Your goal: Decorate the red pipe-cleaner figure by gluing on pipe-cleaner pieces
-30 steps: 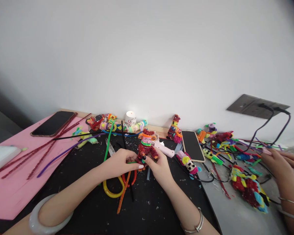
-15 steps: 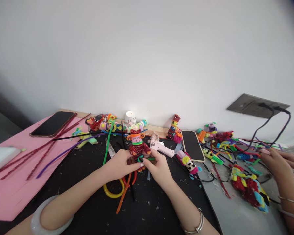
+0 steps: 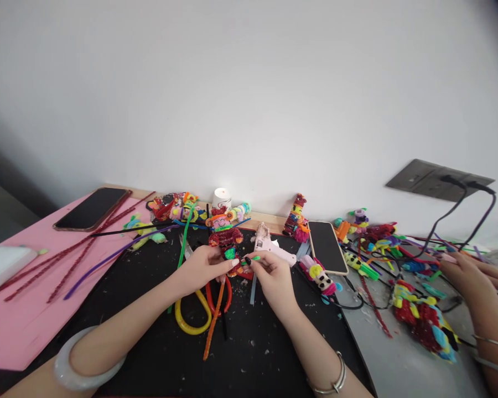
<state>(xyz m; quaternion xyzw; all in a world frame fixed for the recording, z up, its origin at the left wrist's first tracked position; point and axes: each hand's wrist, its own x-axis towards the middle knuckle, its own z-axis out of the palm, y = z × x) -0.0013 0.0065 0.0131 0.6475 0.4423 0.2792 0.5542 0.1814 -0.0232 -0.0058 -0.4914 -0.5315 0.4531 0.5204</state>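
Note:
My left hand [image 3: 203, 266] grips a small red glittery pipe-cleaner doll [image 3: 224, 236] with an orange and green head, held upright over the black mat [image 3: 149, 309]. My right hand [image 3: 271, 271] pinches a green pipe-cleaner end [image 3: 251, 258] at the doll's lower body. Both hands meet at the doll's base. Under them lie scissors with yellow and red handles [image 3: 203, 307] and an orange pipe cleaner [image 3: 213, 326].
A pink glue gun [image 3: 274, 249] lies just right of the doll. Two phones [image 3: 92, 208] [image 3: 327, 246] lie on the desk, with finished dolls along the wall. Another person's hands [image 3: 468, 276] work among colourful pieces at the right. Long pipe cleaners cross the pink sheet [image 3: 20, 309].
The doll has moved left and up, away from the glue gun, and tilted. My right hand now pulls a green pipe-cleaner end out to the right.

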